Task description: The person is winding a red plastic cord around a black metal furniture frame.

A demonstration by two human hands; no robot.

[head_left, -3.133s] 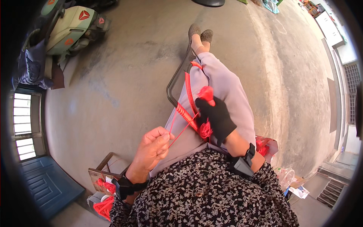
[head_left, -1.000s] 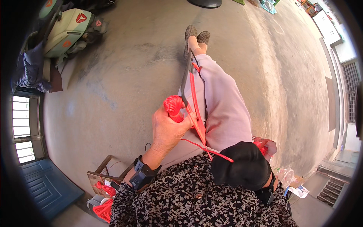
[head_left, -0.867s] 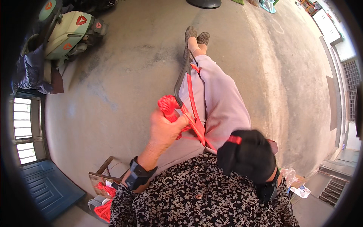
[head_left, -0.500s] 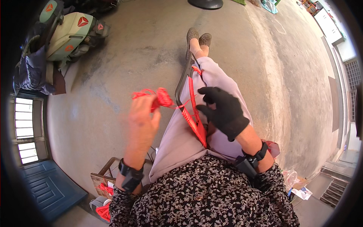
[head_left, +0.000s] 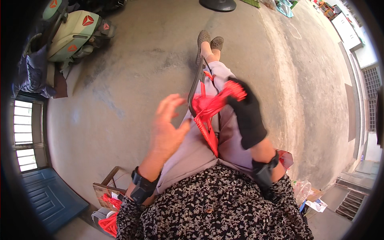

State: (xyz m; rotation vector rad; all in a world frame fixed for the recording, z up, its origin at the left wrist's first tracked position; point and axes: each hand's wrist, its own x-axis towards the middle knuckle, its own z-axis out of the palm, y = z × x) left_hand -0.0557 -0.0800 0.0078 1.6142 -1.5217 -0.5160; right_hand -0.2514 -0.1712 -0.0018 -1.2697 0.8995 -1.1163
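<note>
A dark bent frame (head_left: 193, 90) lies along my lap and legs. Red cord is wound tightly round its near part (head_left: 207, 136), tapering to a point near my waist. My right hand (head_left: 245, 110), in a black glove, is closed on a bundle of red cord (head_left: 214, 105) above the frame. Motion blurs the bundle, and strands trail from it toward the frame's left side. My bare left hand (head_left: 170, 126) is empty left of the frame, its fingers apart and a little blurred.
A pale scooter (head_left: 74, 38) stands at the far left. Beside my left elbow is a wooden stool or chair (head_left: 105, 188) with more red cord (head_left: 108, 224) near it. Plastic bags and papers (head_left: 308, 196) lie by my right elbow. A round black base (head_left: 218, 5) stands ahead.
The red cord bundle has passed from my left hand to my right, moving right across the frame. My left hand has let go and opened.
</note>
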